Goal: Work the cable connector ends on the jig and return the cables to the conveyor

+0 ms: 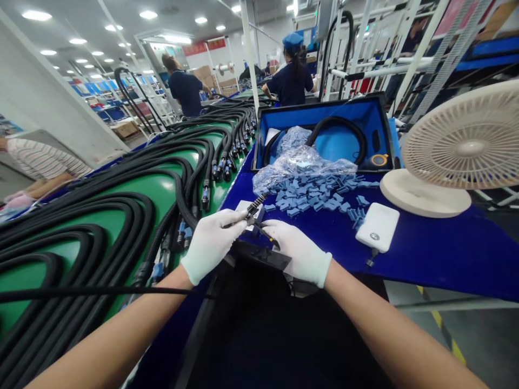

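Observation:
My left hand (211,244), in a white glove, pinches a small black ribbed part (256,205) that points up and away from me. Closed around a slim black piece with a yellow mark (265,233) is my gloved right hand (302,253); this piece meets the ribbed part between my hands, and its exact kind cannot be made out. Just beyond my fingertips lies a small white box (245,206), partly covered by my left hand. A pile of small blue plastic clips (314,193) spreads over the blue table behind it.
Black corrugated hoses (125,216) with connector ends cover the green surface (162,181) at left. Behind the clips stand crumpled clear plastic (300,165) and a blue bin (377,124) holding a black hose. A beige fan (425,192) and white power bank (378,227) sit right. Several people work nearby.

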`<action>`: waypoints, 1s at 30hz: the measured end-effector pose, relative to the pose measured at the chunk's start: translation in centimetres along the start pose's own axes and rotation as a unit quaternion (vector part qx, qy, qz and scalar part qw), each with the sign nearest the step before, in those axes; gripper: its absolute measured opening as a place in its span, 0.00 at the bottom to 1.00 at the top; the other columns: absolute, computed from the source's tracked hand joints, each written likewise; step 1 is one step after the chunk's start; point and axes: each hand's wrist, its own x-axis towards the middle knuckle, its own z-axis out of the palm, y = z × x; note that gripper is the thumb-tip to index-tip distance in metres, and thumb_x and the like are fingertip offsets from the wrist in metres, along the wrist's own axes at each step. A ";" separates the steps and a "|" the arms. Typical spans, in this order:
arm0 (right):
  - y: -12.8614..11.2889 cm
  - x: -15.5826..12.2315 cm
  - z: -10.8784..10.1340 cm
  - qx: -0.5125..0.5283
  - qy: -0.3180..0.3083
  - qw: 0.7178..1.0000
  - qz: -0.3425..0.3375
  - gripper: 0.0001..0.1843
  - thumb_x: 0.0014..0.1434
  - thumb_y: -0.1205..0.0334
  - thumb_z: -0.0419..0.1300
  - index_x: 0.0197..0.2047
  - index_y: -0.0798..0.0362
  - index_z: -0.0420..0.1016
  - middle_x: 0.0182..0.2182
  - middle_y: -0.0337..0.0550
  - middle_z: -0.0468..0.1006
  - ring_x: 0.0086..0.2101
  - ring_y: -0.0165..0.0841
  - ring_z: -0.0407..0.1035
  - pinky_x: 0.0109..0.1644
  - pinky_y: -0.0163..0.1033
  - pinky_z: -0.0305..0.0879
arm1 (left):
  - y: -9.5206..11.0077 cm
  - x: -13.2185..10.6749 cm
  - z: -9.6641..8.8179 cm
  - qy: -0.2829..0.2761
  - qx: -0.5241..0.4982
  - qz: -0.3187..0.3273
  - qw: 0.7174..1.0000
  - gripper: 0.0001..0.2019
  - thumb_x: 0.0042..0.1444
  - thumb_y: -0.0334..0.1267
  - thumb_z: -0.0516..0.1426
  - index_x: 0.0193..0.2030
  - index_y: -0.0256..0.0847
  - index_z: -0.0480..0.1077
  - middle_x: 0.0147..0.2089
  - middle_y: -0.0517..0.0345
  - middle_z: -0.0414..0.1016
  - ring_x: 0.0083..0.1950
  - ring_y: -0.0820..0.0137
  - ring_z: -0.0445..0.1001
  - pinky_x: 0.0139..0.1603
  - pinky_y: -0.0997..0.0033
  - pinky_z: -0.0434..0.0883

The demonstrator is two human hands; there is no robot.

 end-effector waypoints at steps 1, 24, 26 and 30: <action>0.2 -0.1 0.3 -0.015 0.002 1.000 0.010 0.16 0.54 0.75 0.58 0.45 0.53 0.74 0.48 0.51 0.76 0.48 0.42 0.70 0.54 0.45 0.68 | 0.1 -0.1 0.0 0.002 0.010 0.010 1.000 0.16 0.61 0.48 0.59 0.48 0.44 0.82 0.49 0.57 0.83 0.52 0.59 0.79 0.56 0.64 0.73; 3.7 1.2 2.9 -0.126 0.022 0.977 0.173 0.05 0.65 0.61 0.56 0.40 0.51 0.72 0.35 0.44 0.80 0.35 0.36 0.72 0.38 0.37 0.57 | 0.7 4.5 1.0 -0.058 -0.006 0.030 0.998 0.20 0.61 0.50 0.59 0.53 0.43 0.81 0.55 0.56 0.82 0.58 0.57 0.78 0.63 0.62 0.70; 3.4 1.0 2.3 -0.114 0.004 0.980 0.162 0.07 0.66 0.59 0.55 0.43 0.52 0.72 0.37 0.46 0.80 0.37 0.37 0.74 0.39 0.37 0.59 | 0.8 4.6 1.2 -0.055 -0.016 0.019 0.998 0.20 0.60 0.50 0.60 0.53 0.42 0.81 0.54 0.55 0.82 0.57 0.56 0.78 0.63 0.61 0.70; 2.7 -0.4 -0.2 -0.127 -0.061 0.979 0.144 0.13 0.63 0.67 0.56 0.51 0.55 0.72 0.41 0.51 0.80 0.41 0.40 0.75 0.43 0.39 0.64 | 0.8 4.7 2.1 -0.033 -0.076 -0.020 0.996 0.22 0.58 0.50 0.63 0.54 0.39 0.79 0.52 0.52 0.83 0.54 0.56 0.79 0.58 0.60 0.73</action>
